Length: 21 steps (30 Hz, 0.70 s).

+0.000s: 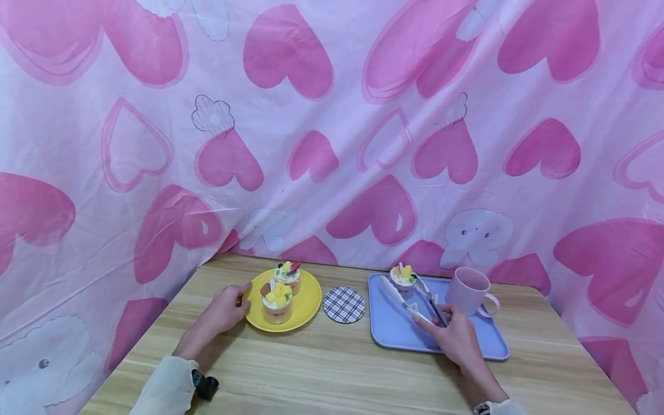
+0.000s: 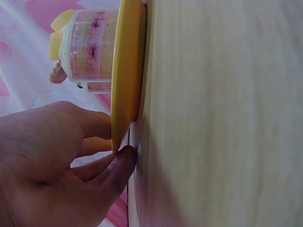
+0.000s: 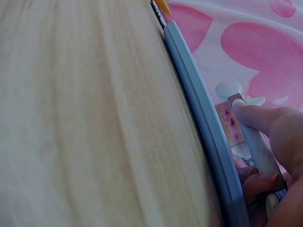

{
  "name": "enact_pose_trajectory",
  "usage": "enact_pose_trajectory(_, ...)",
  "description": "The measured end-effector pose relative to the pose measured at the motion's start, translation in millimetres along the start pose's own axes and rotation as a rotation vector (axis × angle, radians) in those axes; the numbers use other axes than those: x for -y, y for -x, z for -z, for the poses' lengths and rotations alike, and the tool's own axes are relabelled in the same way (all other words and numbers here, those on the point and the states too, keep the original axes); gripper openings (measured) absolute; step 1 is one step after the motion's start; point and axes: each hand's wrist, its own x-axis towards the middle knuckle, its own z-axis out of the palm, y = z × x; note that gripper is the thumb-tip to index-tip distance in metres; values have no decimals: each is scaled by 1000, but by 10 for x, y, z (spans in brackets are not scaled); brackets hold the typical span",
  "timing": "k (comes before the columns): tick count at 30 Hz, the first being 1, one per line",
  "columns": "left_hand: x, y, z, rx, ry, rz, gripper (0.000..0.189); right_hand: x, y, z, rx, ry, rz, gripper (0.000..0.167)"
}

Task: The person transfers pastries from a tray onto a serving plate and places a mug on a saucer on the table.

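Note:
My left hand (image 1: 230, 308) pinches the left rim of a yellow plate (image 1: 308, 305); in the left wrist view the thumb lies on the rim and fingers reach underneath. On the plate stand two clear dessert cups: a mango-topped cup (image 1: 277, 308) in front, and a strawberry-topped cup (image 1: 288, 274) behind. My right hand (image 1: 456, 337) grips metal tongs (image 1: 396, 293) with pale tips above a blue tray (image 1: 384, 337). The spread tong arms stand either side of a third dessert cup (image 1: 402, 282) at the tray's back left. Whether the tips touch that cup, I cannot tell.
A pink mug (image 1: 467, 291) stands on the tray's right side, close to my right hand. Between plate and tray lies a round checked coaster (image 1: 344, 305). The wooden table (image 1: 290, 374) meets a pink heart-patterned cloth (image 1: 311, 161) at the back.

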Motion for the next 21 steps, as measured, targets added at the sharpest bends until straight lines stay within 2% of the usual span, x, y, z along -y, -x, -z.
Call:
enact_pose_trajectory(14, 15, 0, 4, -12, -2, -24, 55, -19, -8, 30, 23, -2, -51, 97)
enact_pose_trajectory(21, 10, 2, 18, -15, -8, -28, 55, -26, -11, 33, 12, 13, -41, 95)
